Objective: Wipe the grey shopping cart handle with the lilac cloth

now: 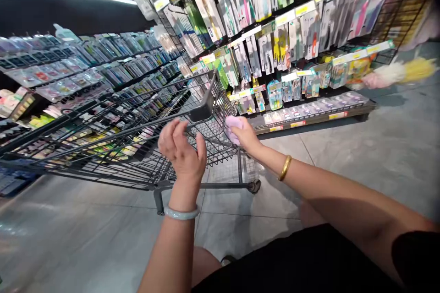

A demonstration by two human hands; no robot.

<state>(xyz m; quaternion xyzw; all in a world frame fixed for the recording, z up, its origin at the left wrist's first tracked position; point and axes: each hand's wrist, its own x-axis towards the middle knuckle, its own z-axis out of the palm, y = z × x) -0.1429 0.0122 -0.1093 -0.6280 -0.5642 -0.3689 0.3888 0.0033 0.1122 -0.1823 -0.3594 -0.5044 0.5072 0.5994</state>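
Observation:
Raised beside the near side of a dark wire shopping cart (pixel 201 111), my left hand (pixel 183 149) has its fingers apart and slightly curled, with nothing in it. A pale bangle circles that wrist. My right hand (pixel 244 135) grips a soft lilac cloth (pixel 234 127) against the end of the cart, below its corner cap. The cloth is bunched under my thumb, and the fingers behind it are hidden. A gold bangle sits on my right forearm.
Shelves of packaged goods (pixel 292 41) rise behind the cart, their low ledge (pixel 309 116) reaching right. More hanging packets (pixel 120 62) line the left. The cart's wheel (pixel 254 186) rests on the grey tiled floor (pixel 388 155). Fluffy yellow and white items (pixel 417 71) stick out at right.

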